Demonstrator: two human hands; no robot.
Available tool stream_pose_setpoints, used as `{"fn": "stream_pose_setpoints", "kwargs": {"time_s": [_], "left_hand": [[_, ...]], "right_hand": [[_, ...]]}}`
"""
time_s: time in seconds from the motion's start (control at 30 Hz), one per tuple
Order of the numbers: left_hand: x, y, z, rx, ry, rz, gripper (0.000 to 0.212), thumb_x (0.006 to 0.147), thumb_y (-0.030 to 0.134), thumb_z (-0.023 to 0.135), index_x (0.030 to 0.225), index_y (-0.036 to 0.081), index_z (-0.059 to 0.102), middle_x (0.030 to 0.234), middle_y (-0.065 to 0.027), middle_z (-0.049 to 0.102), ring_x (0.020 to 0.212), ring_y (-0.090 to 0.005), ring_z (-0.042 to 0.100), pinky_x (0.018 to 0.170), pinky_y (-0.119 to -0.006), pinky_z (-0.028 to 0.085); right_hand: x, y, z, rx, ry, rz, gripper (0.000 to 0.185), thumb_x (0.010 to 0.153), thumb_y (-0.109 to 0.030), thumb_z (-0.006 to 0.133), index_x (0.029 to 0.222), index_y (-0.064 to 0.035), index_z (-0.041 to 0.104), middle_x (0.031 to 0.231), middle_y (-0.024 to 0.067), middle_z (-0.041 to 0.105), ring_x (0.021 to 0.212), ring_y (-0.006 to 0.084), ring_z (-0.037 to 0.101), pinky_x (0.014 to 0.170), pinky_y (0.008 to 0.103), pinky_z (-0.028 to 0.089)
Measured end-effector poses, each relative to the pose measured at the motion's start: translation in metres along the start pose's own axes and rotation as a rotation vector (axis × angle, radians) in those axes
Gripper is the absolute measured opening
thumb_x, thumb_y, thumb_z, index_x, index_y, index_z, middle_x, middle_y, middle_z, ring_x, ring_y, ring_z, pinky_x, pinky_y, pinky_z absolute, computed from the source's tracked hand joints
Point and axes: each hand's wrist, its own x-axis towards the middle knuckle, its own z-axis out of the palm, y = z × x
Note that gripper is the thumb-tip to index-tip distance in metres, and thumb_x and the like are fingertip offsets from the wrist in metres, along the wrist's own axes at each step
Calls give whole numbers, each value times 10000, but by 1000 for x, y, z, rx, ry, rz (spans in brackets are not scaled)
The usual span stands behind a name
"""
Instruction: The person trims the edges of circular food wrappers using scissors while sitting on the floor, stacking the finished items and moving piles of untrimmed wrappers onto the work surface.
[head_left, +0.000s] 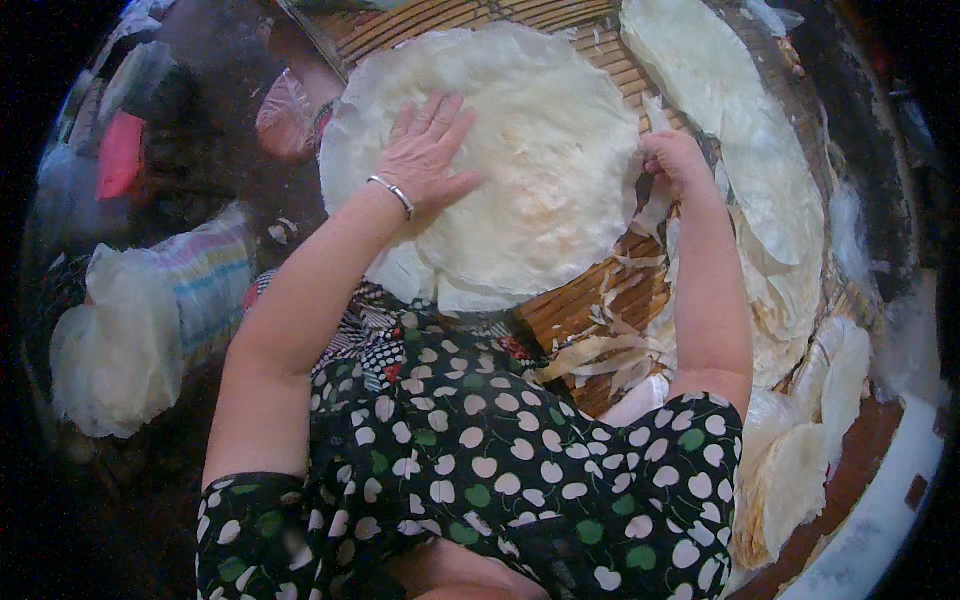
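A broad stack of round, thin, off-white sheets (555, 150), like dried wrappers, lies before me with ragged edges. My left hand (431, 150) rests flat on its upper left part, fingers spread, a silver bangle at the wrist. At the stack's right rim is my right hand (671, 157), its fingers curled. A small dark shape shows just below those fingers; whether it is a tool in the hand or a gap cannot be made out. Pale torn strips (656, 206) hang or lie beneath the right hand.
Beneath the stack is a slatted bamboo surface (622, 292), littered with trimmings (607, 352). More sheets (750, 142) lie along the right, with another stack (787, 480) lower down. At left are a striped plastic bag (214, 262) with sheets (120, 345) and a person's plastic-covered foot (289, 116).
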Motion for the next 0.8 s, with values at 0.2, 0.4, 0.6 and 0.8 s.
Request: {"fn": "stream_pose_setpoints", "kwargs": {"time_s": [0.2, 0.4, 0.6, 0.8], "left_hand": [[-2, 1, -2, -6, -16, 5, 723, 772, 472, 485, 1342, 66, 302, 1437, -111, 207, 1347, -265, 120, 1087, -442, 51], [-2, 3, -5, -33, -2, 15, 706, 782, 462, 485, 1339, 65, 309, 1431, -122, 218, 1345, -265, 123, 1086, -444, 57], [0, 3, -7, -29, -37, -11, 709, 782, 467, 497, 1333, 57, 319, 1430, -128, 220, 1344, -265, 131, 1084, -444, 62], [-3, 6, -10, -57, -6, -12, 700, 798, 475, 482, 1334, 55, 321, 1435, -129, 208, 1346, -267, 124, 1086, -431, 60]], "right_hand": [[-13, -7, -5, -40, -119, 59, 145, 698, -173, 574, 764, -47, 603, 611, -4, 540, 487, 108, 500, 430, 233, 363], [-20, -23, 2, -808, -4, -158, 209, 677, -187, 563, 788, -22, 629, 715, 100, 633, 607, 199, 611, 557, 312, 479], [-24, -15, -2, -1098, 273, -229, 273, 687, -236, 549, 813, -12, 638, 774, 175, 630, 739, 347, 604, 708, 390, 483], [-48, 15, -66, -682, 213, 81, 211, 734, -203, 550, 719, -2, 611, 722, 121, 629, 607, 185, 614, 520, 311, 482]]}}
